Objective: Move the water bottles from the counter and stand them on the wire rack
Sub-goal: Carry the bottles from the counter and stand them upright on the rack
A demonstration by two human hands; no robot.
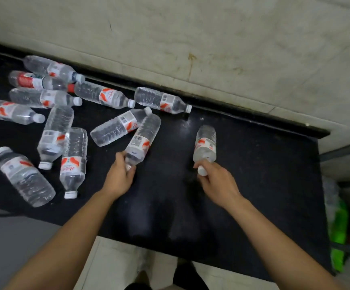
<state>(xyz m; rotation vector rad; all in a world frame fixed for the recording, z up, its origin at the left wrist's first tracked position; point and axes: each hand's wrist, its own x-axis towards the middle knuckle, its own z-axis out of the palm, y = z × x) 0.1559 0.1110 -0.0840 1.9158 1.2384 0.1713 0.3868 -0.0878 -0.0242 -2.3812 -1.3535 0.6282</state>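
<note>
wall point(211, 38): pale and stained, with a rusty drip mark. It runs along the far edge of the counter.
counter point(253, 195): black, glossy, speckled stone that ends at the right. All the bottles in view are on or just above it.
floor point(117, 262): light tiles below the near counter edge, with the person's dark shoes at the bottom.
loose bottles point(74, 162): ten clear plastic water bottles with white and red labels lie on their sides over the counter's left half. They point various ways and several touch or overlap. What is inside looks clear.
green object point(337, 237): bright green and blurred, past the counter's right end. I cannot tell what it is.
left hand point(120, 174): fingers curled round the neck end of the left bottle, hiding its cap.
right hand point(216, 178): fingertips and thumb clasp the neck of the right bottle, just behind its cap.
left bottle point(143, 139): base pointing away from the person and overlapping the neck of a loose bottle. I cannot tell whether it is lifted.
right bottle point(205, 143): alone in the counter's middle, well apart from the scatter, base away and neck toward the person.
red-label bottle point(35, 80): near the far left. It is the only one with a mostly red label and a red cap.
white cap point(202, 170): on the right bottle, showing between the right hand's fingers.
</note>
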